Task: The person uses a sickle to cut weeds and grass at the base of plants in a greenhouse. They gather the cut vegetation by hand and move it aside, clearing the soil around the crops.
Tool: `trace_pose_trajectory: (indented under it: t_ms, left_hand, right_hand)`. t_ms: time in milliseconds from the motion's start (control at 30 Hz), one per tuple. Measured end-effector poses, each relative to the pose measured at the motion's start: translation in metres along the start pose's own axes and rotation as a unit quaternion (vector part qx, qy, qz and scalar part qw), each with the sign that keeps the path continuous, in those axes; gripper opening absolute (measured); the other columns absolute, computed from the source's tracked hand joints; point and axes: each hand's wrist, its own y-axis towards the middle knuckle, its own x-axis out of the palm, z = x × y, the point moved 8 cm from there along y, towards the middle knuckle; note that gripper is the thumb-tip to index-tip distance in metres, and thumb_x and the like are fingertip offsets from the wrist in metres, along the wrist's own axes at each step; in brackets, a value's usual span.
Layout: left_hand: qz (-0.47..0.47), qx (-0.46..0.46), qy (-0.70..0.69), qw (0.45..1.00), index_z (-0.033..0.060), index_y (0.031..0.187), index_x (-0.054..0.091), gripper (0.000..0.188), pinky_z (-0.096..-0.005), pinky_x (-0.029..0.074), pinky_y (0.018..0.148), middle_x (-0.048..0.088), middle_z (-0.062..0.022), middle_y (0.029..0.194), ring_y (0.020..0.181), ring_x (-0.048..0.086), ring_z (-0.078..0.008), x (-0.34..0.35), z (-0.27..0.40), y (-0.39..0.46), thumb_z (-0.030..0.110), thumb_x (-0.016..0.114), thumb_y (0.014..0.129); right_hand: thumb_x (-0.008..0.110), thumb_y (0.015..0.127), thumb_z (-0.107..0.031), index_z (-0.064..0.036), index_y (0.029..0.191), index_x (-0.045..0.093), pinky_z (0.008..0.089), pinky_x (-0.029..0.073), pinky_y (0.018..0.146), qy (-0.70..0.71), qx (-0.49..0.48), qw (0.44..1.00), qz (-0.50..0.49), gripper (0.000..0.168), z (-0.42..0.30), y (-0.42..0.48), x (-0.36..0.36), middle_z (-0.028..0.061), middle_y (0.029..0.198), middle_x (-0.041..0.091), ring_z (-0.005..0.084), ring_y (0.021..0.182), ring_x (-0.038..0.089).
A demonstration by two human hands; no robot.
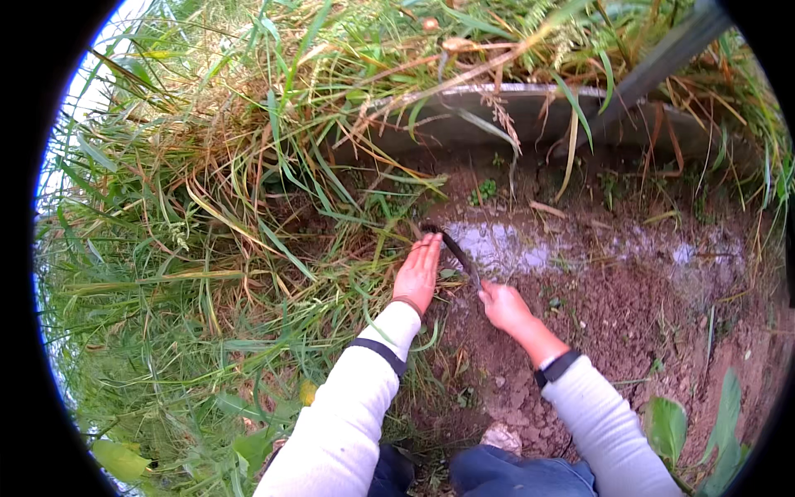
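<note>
My right hand (506,307) is closed around the handle end of a dark, curved hand tool (461,256), perhaps a sickle. The tool slants up and left from that hand, and its far end lies by the tips of my left fingers, near the edge of the grass. My left hand (418,273) is flat, its fingers extended and close together, beside the long grass (348,292). Whether its fingertips touch the tool or only grass, I cannot tell. Bare wet soil (596,317) lies below and to the right of the tool.
A shallow puddle (503,245) stretches right across the mud. Behind it a curved grey rim (528,93) runs under overhanging grass, crossed by a grey post (658,62) at upper right. Broad-leaved plants (667,428) stand at lower right. Dense tall grass fills the left side.
</note>
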Motion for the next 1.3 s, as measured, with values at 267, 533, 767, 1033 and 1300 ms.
trace_pose_trajectory:
  t_ms: [267, 533, 767, 1033, 1300]
  left_hand:
    - [-0.147, -0.164, -0.154, 0.963, 0.0008, 0.126, 0.037, 0.046, -0.0384, 0.032, 0.086, 0.059, -0.0094, 0.096, 0.090, 0.054, -0.0227, 0.084, -0.025, 0.012, 0.014, 0.040, 0.082]
    - [-0.025, -0.122, -0.178, 0.976, 0.0114, 0.077, 0.063, 0.018, -0.0371, 0.035, 0.077, 0.062, -0.0046, 0.076, 0.079, 0.057, -0.0193, 0.080, -0.016, 0.011, 0.016, 0.046, 0.077]
    - [-0.014, -0.082, -0.161, 0.984, 0.0071, 0.080, 0.061, 0.017, -0.0378, 0.037, 0.078, 0.061, -0.0068, 0.075, 0.077, 0.057, -0.0215, 0.073, -0.004, -0.009, 0.016, 0.047, 0.076]
    - [0.012, -0.009, -0.231, 0.973, 0.0077, 0.076, 0.059, 0.014, -0.0382, 0.038, 0.080, 0.060, -0.0076, 0.073, 0.078, 0.056, -0.0230, 0.057, -0.002, -0.022, 0.014, 0.047, 0.073]
    - [-0.028, -0.056, -0.287, 0.956, 0.0098, 0.077, 0.059, 0.012, -0.0363, 0.038, 0.079, 0.058, -0.0058, 0.074, 0.080, 0.055, -0.0211, 0.072, -0.003, -0.033, 0.014, 0.049, 0.072]
  right_hand:
    - [0.045, 0.085, -0.023, -0.006, 0.106, 0.053, 0.0485, 0.046, 0.060, -0.188, 0.014, 0.981, -0.039, 0.028, -0.042, -0.031, -0.033, 0.0215, 0.069, 0.059, 0.0396, 0.066, 0.058]
    - [0.040, 0.086, -0.020, -0.001, 0.108, 0.049, 0.0463, 0.047, 0.056, -0.261, -0.025, 0.962, -0.072, 0.030, -0.036, 0.001, 0.003, 0.0202, 0.070, 0.059, 0.0366, 0.064, 0.059]
    - [0.038, 0.084, -0.013, 0.006, 0.109, 0.047, 0.0421, 0.050, 0.060, -0.337, 0.026, 0.930, -0.146, 0.033, -0.055, -0.041, 0.031, 0.0207, 0.075, 0.061, 0.0354, 0.069, 0.061]
    - [0.038, 0.083, -0.017, 0.000, 0.114, 0.042, 0.0487, 0.048, 0.061, -0.238, 0.114, 0.957, -0.122, 0.036, -0.063, -0.099, 0.018, 0.0248, 0.074, 0.060, 0.0397, 0.067, 0.060]
    - [0.038, 0.085, -0.014, 0.000, 0.106, 0.048, 0.0466, 0.045, 0.053, -0.269, 0.012, 0.958, -0.101, 0.027, -0.060, -0.070, 0.037, 0.0205, 0.066, 0.058, 0.0381, 0.061, 0.057]
